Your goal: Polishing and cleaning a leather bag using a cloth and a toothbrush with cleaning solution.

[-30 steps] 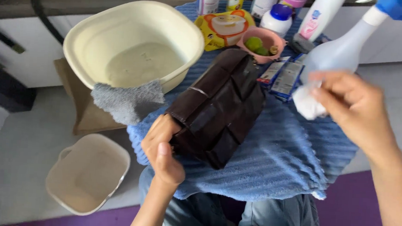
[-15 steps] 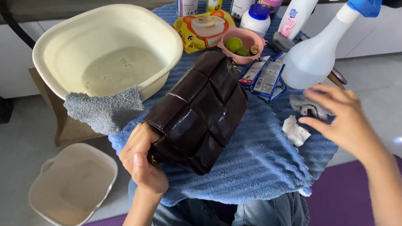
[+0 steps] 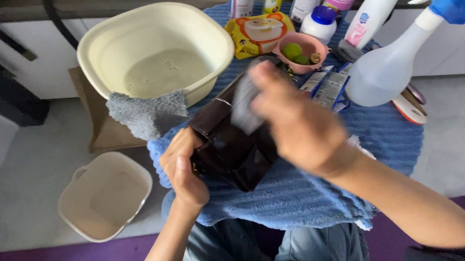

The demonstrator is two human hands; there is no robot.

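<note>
Head view: the left hand (image 3: 183,168) has its grip closed on the near corner of a dark brown quilted bag (image 3: 231,146), thumb on top and fingers tucked under the edge. The right hand (image 3: 292,120), blurred, is closed around a small grey cloth (image 3: 245,101) and presses it onto the bag's upper face. The bag lies tilted on a blue ribbed towel (image 3: 315,189) spread over the round tabletop, just above the person's knees. Its glossy skin looks smooth and likely slippery, the body soft and yielding rather than stiff, and probably light; an edge or corner seems the surest place to hold it. Just beside it stands a cream basin (image 3: 156,50) with a grey rag (image 3: 144,114) draped over its rim. Further back are a clear spray bottle (image 3: 386,75) and a pink bowl (image 3: 302,51).
</note>
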